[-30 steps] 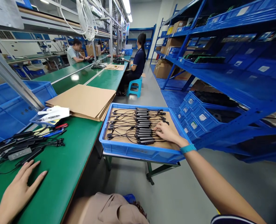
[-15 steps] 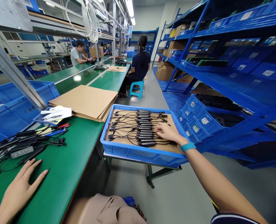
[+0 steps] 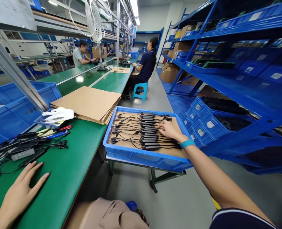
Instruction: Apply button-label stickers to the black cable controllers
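My left hand (image 3: 21, 194) lies flat on the green tabletop with its fingers spread, holding nothing. Just beyond its fingertips is a tangled pile of black cabled modules (image 3: 26, 146), one of them grey. To the right, my right hand (image 3: 168, 129), with a teal band at the wrist, reaches into a blue tray (image 3: 141, 156). Its bent fingers are apart, the fingertips at the right ends of a column of slim dark cabled modules (image 3: 148, 128). Several of these lie side by side on brown cardboard, their cables running left and right. The fingers hide some cables.
Stacked cardboard sheets (image 3: 88, 101) lie on the green bench (image 3: 83, 152) beside the tray. A white glove (image 3: 59, 114), pens and blue bins (image 3: 12, 111) sit at left. Blue shelving (image 3: 241, 89) lines the right. A co-worker (image 3: 147, 62) sits on a turquoise stool (image 3: 140, 90) ahead.
My right hand has shifted slightly up and left along the column of modules. The left hand has stayed still. The seated co-worker has turned toward the bench.
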`<action>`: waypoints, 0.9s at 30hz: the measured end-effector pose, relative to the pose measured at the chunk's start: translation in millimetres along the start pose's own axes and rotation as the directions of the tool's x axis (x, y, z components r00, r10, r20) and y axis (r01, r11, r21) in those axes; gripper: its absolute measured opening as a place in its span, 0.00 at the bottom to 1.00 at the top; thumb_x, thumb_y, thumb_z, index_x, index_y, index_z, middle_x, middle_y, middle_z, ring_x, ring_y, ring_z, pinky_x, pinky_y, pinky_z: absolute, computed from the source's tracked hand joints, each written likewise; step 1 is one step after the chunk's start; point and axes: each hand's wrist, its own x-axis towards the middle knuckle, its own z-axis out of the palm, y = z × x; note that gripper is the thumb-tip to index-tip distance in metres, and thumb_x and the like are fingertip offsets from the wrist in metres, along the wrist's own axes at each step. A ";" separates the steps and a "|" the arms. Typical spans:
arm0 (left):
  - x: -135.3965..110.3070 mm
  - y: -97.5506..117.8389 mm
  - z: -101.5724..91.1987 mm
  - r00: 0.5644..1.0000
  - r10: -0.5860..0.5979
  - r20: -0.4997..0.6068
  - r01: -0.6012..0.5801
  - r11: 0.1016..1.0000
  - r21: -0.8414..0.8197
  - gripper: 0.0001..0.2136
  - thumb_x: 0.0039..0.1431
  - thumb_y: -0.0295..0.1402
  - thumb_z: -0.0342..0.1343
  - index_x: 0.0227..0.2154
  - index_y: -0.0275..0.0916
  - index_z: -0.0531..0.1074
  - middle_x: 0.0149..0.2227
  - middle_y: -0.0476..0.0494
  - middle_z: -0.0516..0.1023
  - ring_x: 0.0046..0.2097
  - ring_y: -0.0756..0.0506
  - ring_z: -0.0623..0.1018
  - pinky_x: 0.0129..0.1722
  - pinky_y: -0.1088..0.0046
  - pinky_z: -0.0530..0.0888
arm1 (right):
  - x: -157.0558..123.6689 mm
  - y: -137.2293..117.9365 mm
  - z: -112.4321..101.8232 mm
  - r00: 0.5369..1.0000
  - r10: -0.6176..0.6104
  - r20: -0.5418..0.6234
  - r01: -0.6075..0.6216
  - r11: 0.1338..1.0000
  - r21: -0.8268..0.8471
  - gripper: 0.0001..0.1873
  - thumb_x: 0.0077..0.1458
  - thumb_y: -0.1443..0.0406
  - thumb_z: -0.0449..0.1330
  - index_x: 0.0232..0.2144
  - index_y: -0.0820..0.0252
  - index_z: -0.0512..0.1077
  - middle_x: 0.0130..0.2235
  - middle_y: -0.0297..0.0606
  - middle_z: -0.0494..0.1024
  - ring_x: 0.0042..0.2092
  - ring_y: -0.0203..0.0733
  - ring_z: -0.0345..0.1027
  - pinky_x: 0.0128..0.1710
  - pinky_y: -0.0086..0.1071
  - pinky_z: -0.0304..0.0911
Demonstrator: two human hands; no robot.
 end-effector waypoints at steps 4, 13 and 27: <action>0.2 -1.0 0.6 1.000 0.003 -0.006 -0.003 1.000 -0.002 0.34 0.58 0.56 0.37 0.57 0.36 0.65 0.66 0.35 0.60 0.65 0.33 0.63 0.55 0.51 0.72 | 6.1 4.0 1.1 0.999 -0.051 -0.004 0.051 0.998 -0.025 0.08 0.54 0.69 0.57 0.34 0.62 0.77 0.47 0.48 0.74 0.52 0.51 0.64 0.54 0.44 0.56; 0.0 -0.5 0.8 1.000 -0.002 0.007 0.002 1.000 0.010 0.32 0.59 0.54 0.38 0.58 0.37 0.64 0.66 0.36 0.59 0.65 0.34 0.63 0.53 0.55 0.73 | 19.4 12.6 -2.3 0.999 0.007 0.046 -0.006 1.000 -0.018 0.14 0.62 0.59 0.59 0.44 0.63 0.72 0.46 0.41 0.75 0.46 0.43 0.70 0.48 0.44 0.67; -1.8 -0.8 -0.1 1.000 -0.005 0.005 0.005 1.000 -0.022 0.32 0.58 0.54 0.40 0.58 0.37 0.64 0.66 0.36 0.59 0.65 0.34 0.63 0.56 0.53 0.71 | 48.2 10.8 -0.6 0.993 0.103 0.053 -0.099 0.993 -0.069 0.16 0.63 0.60 0.58 0.50 0.61 0.70 0.51 0.43 0.73 0.47 0.43 0.71 0.46 0.43 0.70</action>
